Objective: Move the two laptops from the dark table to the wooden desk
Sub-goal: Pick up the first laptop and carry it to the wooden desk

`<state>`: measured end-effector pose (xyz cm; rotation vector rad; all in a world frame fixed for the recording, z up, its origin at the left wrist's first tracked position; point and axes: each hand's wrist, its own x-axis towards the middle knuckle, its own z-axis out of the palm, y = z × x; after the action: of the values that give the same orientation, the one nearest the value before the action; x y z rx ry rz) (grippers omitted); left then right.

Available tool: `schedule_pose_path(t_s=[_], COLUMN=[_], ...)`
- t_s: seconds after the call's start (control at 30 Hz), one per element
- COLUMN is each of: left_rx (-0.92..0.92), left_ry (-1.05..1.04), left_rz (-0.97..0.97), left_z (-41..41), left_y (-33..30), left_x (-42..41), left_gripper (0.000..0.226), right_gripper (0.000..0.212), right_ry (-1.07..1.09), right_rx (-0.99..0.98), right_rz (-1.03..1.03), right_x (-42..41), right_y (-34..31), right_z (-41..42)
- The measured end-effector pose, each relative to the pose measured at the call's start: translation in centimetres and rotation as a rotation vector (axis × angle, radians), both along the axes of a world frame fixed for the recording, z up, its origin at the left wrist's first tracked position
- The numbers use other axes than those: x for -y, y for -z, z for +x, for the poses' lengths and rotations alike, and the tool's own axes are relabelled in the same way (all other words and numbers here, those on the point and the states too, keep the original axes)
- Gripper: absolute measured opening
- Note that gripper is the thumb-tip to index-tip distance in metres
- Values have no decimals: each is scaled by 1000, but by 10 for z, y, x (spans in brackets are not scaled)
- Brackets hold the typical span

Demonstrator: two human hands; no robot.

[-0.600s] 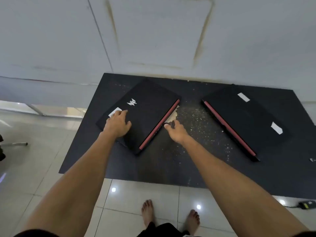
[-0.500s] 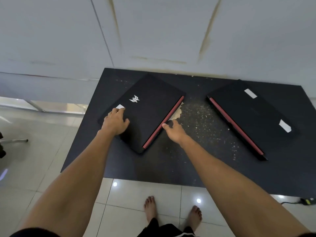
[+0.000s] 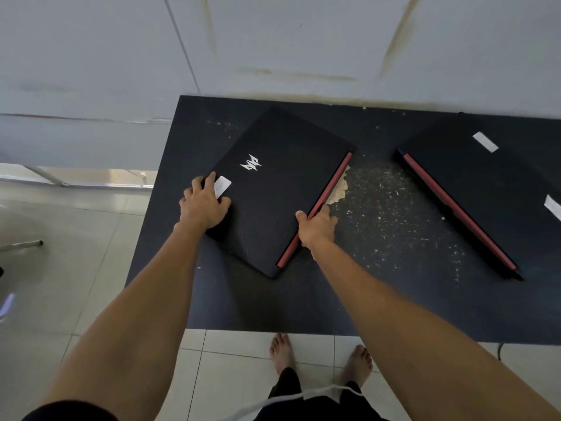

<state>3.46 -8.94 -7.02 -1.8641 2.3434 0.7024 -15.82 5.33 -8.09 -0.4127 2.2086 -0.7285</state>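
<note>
Two closed black laptops with red hinge strips lie on the dark table (image 3: 249, 302). The left laptop (image 3: 285, 189) shows a silver logo and a white sticker. My left hand (image 3: 204, 205) grips its left edge, fingers over the sticker. My right hand (image 3: 317, 227) holds its red hinge edge, thumb on top. The laptop still rests flat on the table. The right laptop (image 3: 482, 192), with two white stickers, lies untouched at the right and is cut off by the frame edge. No wooden desk is in view.
The table stands against a stained white wall (image 3: 303, 44). Its top is scratched and chipped between the laptops. Pale tiled floor (image 3: 76, 247) lies to the left and in front, with my bare feet (image 3: 282, 350) at the table's near edge. A metal leg (image 3: 24, 245) pokes in at left.
My right hand has moved left from the bare table onto the left laptop's red edge. My left hand has slid further onto the laptop's left edge. The camera has moved closer.
</note>
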Motion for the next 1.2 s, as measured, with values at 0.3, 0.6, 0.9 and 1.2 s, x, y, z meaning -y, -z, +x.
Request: schedule_pose_path(t_s=[0.3, 0.6, 0.9, 1.2], left_rx=[28, -82, -247, -236], left_ry=[-52, -233, -315, -349], left_rz=[11, 62, 116, 143], left_z=[-5, -19, -20, -29], left_y=[-8, -10, -8, -6], left_x=[-14, -88, -80, -80], left_gripper=[72, 71, 66, 64], right_gripper=[74, 72, 66, 58], right_ry=[-6, -106, -74, -78], right_rx=[-29, -42, 38, 5], right_rz=[20, 24, -40, -106], right_x=[-2, -18, -39, -51], right_y=[-4, -9, -5, 4], right_z=[-5, -58, -68, -62])
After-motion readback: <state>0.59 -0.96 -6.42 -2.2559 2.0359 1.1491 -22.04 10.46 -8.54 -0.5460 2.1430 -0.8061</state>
